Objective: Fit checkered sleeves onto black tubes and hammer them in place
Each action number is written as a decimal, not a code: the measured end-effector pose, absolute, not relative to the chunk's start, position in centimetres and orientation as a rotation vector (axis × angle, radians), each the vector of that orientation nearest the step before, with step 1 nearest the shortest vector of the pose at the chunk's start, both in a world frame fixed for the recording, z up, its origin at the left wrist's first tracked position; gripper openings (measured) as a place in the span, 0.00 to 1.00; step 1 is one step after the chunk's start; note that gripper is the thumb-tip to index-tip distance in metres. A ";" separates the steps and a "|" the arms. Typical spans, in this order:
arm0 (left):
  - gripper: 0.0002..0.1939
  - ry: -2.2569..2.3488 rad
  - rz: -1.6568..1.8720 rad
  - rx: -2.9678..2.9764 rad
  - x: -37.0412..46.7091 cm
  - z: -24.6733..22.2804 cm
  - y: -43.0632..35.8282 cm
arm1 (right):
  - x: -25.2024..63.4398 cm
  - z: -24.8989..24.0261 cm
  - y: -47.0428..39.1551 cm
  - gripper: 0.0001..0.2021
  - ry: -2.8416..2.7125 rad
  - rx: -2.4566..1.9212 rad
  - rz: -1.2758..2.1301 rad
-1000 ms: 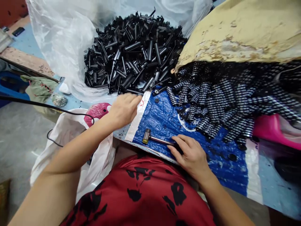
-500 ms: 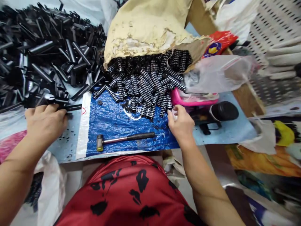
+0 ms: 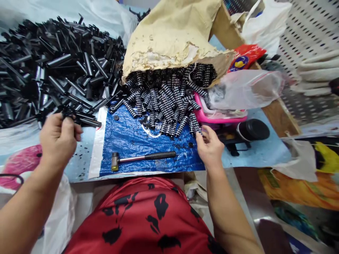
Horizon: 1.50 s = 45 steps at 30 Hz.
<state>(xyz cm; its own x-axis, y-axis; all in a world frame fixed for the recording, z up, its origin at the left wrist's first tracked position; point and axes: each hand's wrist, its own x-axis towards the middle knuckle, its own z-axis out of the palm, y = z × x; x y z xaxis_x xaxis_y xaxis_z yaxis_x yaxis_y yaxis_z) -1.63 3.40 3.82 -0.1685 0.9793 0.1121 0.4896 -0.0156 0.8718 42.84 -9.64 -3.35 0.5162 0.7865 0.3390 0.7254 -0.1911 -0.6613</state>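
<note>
My left hand (image 3: 59,139) is closed at the near edge of a heap of black plastic tubular parts (image 3: 71,76). A dark piece (image 3: 69,113) shows between its thumb and fingers, mostly covered. My right hand (image 3: 211,146) has its thumb and fingers curled around the lower end of a black ribbed sleeve with a white checked look (image 3: 194,123), at the right edge of a pile of similar sleeves (image 3: 166,102). The pile spills from a torn cream sack (image 3: 169,31). Between my hands a small mallet (image 3: 144,156) lies on a blue plastic sheet (image 3: 132,139).
Right of the sleeves stands a pink-rimmed container (image 3: 225,120) under a clear plastic bag (image 3: 243,90). A black cylindrical device (image 3: 253,130) lies beside my right hand. A wooden board (image 3: 284,118) borders the table at the right. Small black bits are scattered on the table.
My left hand has turned from lying over the black parts to a pinch on a dark piece. My right hand has moved slightly down and right. The view has shifted a little.
</note>
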 end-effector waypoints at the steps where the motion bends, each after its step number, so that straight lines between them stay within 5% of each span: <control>1: 0.08 1.572 1.122 1.390 -0.7 3.5 3.0 | 42.4 -3.5 -10.2 0.26 -1.176 -1.819 0.225; 7: 0.21 1.166 0.843 1.118 4.8 1.4 -0.5 | 36.2 -2.3 -9.3 0.23 -0.900 -1.231 1.076; 18: 0.22 1.107 0.740 1.220 7.8 0.5 -5.2 | 27.7 0.1 -7.0 0.28 -0.539 -1.005 1.521; 24: 0.15 0.995 0.905 1.517 11.2 0.9 -5.4 | 24.8 0.1 -7.3 0.25 -0.472 -1.025 1.377; 28: 0.10 0.968 0.918 1.579 11.9 1.4 -4.9 | 25.4 -0.7 -7.5 0.26 -0.896 -1.091 1.176; 33: 0.17 1.050 0.746 1.433 9.6 1.5 -5.1 | 28.7 -1.7 -7.9 0.61 -1.841 -1.052 0.541; 40: 0.29 1.097 0.828 1.164 9.7 1.2 -5.6 | 28.3 -0.7 -8.1 0.56 -1.957 -0.974 0.242; 45: 0.26 1.003 0.911 0.889 10.8 1.9 -5.8 | 27.1 -0.3 -8.5 0.54 -1.959 -0.855 0.246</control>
<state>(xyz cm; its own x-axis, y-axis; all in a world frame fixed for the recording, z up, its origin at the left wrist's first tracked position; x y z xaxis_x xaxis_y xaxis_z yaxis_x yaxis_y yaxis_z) 10.79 -5.81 1.86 0.2658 0.9180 -0.2943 -0.2047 0.3521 0.9133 27.12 -8.49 -0.31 -0.3039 0.6559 0.6910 0.4650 0.7352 -0.4932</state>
